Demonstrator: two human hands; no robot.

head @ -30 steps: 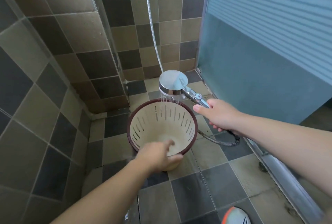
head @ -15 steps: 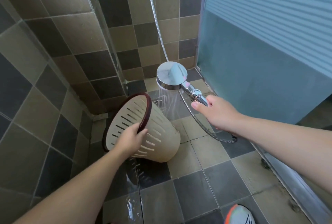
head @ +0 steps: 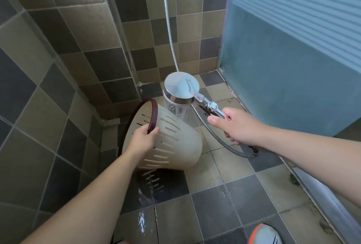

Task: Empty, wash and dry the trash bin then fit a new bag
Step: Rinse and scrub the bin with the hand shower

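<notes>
1. Left hand [head: 141, 140] curled over the dark red rim [head: 154, 115] of the trash bin [head: 175, 142], thumb outside on the slotted wall, fingers hooked inside and hidden.
2. Bin tipped on its side at about 7 o'clock from the shower head, mouth facing 9 o'clock toward the tiled wall [head: 39, 97], solid base pointing to 4 o'clock, lower edge at or just above the floor; contact not clear.
3. Cream wall of the bin cut with narrow vertical slots; interior not visible from this angle.
4. Right hand [head: 238, 126] wrapped round the chrome handle of the shower head [head: 181, 89], thumb stretched along it toward 9 o'clock, just short of the round button [head: 213, 105].
5. Head face down, spraying onto the bin's upper side close beside the rim.
6. Metal hose [head: 218, 138] looping from below the right hand out to 3 o'clock, a second stretch rising to 12 o'clock along the back wall.
7. Wet floor tiles [head: 214, 214] below the bin, a trickle of water [head: 142, 224] running toward 6 o'clock.
8. Frosted glass door [head: 283, 87] at 2 o'clock; toe of a grey and orange shoe [head: 265, 234] at 5 o'clock.
</notes>
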